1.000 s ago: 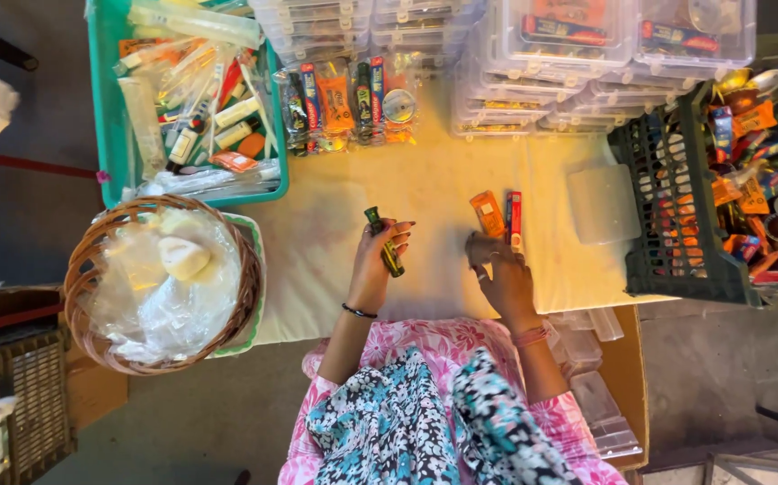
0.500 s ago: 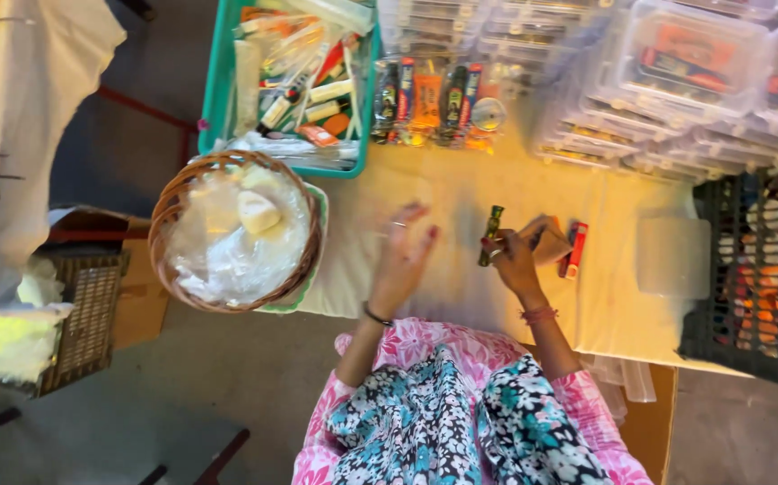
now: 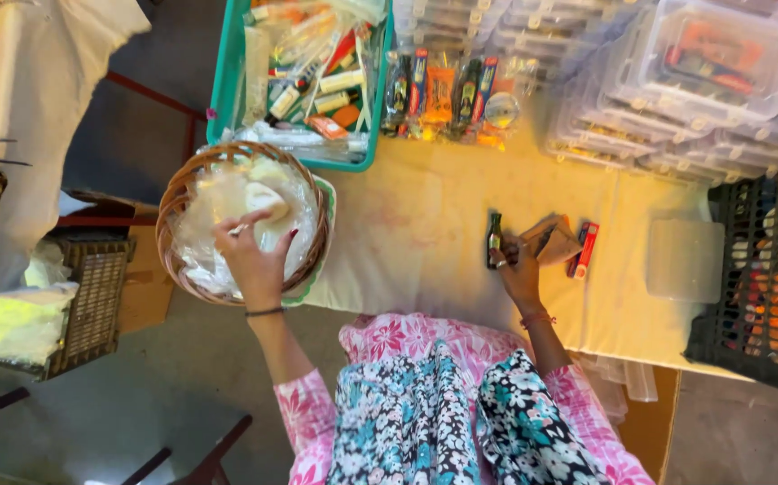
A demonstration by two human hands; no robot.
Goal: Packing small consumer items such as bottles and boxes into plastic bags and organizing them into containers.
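Observation:
My left hand (image 3: 251, 254) reaches into a round wicker basket (image 3: 176, 199) lined with clear plastic. Its fingers pinch a pale, cream-coloured piece (image 3: 263, 197) lying in the basket. My right hand (image 3: 521, 269) rests on the cream tablecloth (image 3: 407, 242). It grips a small dark green bottle (image 3: 494, 239) held upright, and a brown paper packet (image 3: 551, 239) lies against its fingers. A red packet (image 3: 583, 250) lies just right of that hand.
A teal crate (image 3: 230, 74) full of small packets stands at the back. Beside it lies a row of sachets (image 3: 447, 90). Stacked clear plastic boxes (image 3: 676, 81) fill the back right. A black crate (image 3: 752, 287) sits at the right edge, a clear lid (image 3: 681, 260) beside it.
The bottle passed from my left hand to my right. My left hand then moved left across the table into the wicker basket. The view shifted left.

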